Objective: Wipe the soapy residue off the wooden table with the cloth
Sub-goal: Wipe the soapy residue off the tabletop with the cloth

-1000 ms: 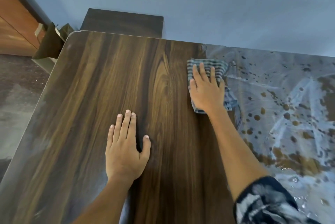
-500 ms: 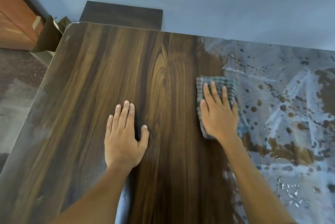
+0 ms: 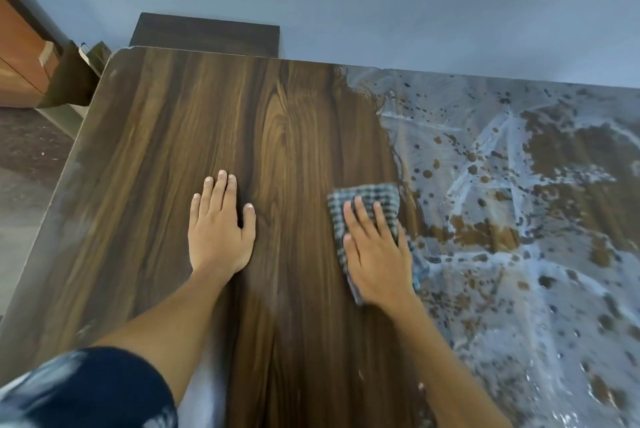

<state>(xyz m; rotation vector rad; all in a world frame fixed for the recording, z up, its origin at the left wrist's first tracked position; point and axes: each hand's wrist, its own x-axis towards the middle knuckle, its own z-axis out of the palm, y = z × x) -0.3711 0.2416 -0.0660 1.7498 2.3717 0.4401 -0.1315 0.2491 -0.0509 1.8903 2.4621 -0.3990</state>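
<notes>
A dark wooden table (image 3: 145,164) fills the view. Its left half shows bare wood grain; its right half is covered by whitish soapy residue (image 3: 540,275) with brown patches showing through. A checked blue-grey cloth (image 3: 367,197) lies flat at the border between the two, near the middle. My right hand (image 3: 375,256) presses down on the cloth with fingers spread, hiding most of it. To the left, my left hand (image 3: 220,230) rests flat, palm down, on the bare wood with nothing in it.
A dark low cabinet (image 3: 207,34) stands behind the table's far edge against a blue-grey wall. At the far left are a brown paper bag (image 3: 74,81) and an orange-brown wooden unit (image 3: 20,57) on a dark floor.
My right hand has dragged the cloth from the table's far edge toward me along the edge of the residue. The left hand has stayed flat in place.
</notes>
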